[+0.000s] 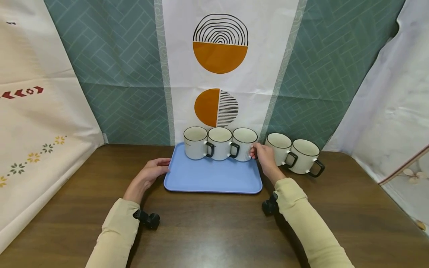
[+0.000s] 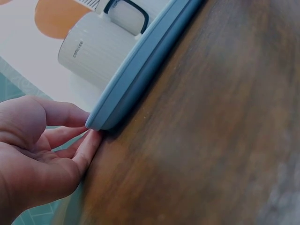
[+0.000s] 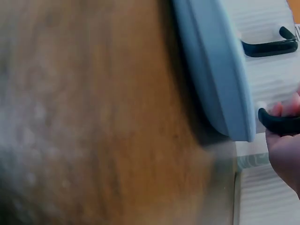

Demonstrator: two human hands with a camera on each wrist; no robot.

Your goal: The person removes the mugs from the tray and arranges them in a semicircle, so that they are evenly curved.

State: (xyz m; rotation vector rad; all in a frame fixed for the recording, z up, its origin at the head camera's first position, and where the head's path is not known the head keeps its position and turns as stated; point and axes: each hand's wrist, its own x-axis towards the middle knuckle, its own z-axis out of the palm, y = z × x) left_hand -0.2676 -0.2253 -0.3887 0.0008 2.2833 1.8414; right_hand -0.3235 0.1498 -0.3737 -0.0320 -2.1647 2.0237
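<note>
Three white mugs with dark rims and black handles stand in a row along the back of a blue tray: a left mug, a middle mug and a right mug. My right hand grips the right mug's black handle, its fingers curled through it. At the tray's left edge, my left hand pinches the rim, thumb above and fingers lower down. The word "concise" is printed on the left mug in the left wrist view.
Two more white mugs stand on the brown table right of the tray: a nearer-in mug, partly behind my right hand, and an outer mug. A patterned cloth hangs behind the table.
</note>
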